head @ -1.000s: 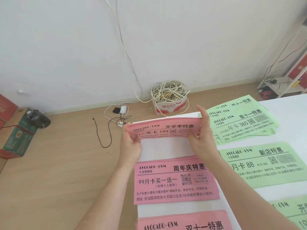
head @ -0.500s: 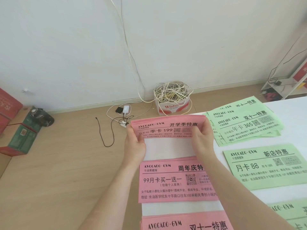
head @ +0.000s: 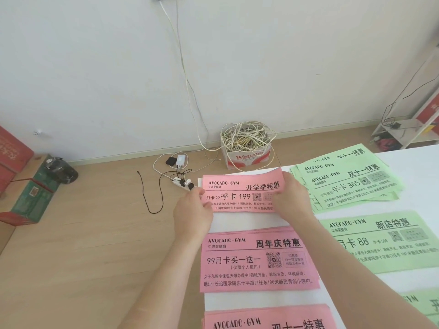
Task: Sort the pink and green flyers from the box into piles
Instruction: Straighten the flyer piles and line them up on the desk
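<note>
A stack of pink flyers [head: 240, 186] lies at the far left corner of the white table [head: 418, 162]. My left hand [head: 192, 210] pinches its left edge, thumb on top. My right hand [head: 292, 198] grips its right end, fingers along the edge. Nearer me are two more pink piles, one in the middle [head: 251, 264] and one at the bottom edge [head: 261, 321]. To the right lie a fanned green pile [head: 351, 184], a second green pile [head: 384, 238] and a third green pile [head: 425, 305], cut off by the frame. No flyer box is in view.
On the wooden floor beyond the table stand a carton full of tangled white cable [head: 247, 155], a power strip [head: 183, 182] with plugs and a loose black cord [head: 152, 198]. Red and green boxes [head: 31, 193] sit at the left, and a white shelf [head: 403, 131] at the right.
The pink stack was held upright on its edge between both hands. It now lies flat on the table's far corner, with both hands still at its ends.
</note>
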Demonstrator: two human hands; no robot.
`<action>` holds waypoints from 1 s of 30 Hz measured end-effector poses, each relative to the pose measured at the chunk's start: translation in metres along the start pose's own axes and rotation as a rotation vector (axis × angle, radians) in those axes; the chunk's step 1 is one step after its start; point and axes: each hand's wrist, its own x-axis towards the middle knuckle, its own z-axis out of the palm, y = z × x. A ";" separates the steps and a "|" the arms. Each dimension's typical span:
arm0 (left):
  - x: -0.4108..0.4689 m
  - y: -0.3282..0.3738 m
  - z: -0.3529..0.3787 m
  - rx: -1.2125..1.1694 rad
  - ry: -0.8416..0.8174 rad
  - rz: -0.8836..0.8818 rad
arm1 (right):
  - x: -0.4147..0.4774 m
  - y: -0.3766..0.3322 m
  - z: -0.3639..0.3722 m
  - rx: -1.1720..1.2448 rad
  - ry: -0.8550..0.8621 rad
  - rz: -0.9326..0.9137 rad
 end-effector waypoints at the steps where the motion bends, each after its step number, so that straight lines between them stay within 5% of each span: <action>1: -0.001 -0.001 0.000 0.021 -0.006 0.017 | 0.001 -0.001 0.000 -0.019 -0.006 -0.003; 22: -0.011 0.000 -0.012 0.200 -0.097 0.098 | 0.008 -0.007 -0.001 -0.169 -0.093 -0.057; 30: -0.010 0.000 -0.016 0.199 -0.146 0.076 | 0.006 -0.010 0.003 -0.333 0.017 -0.043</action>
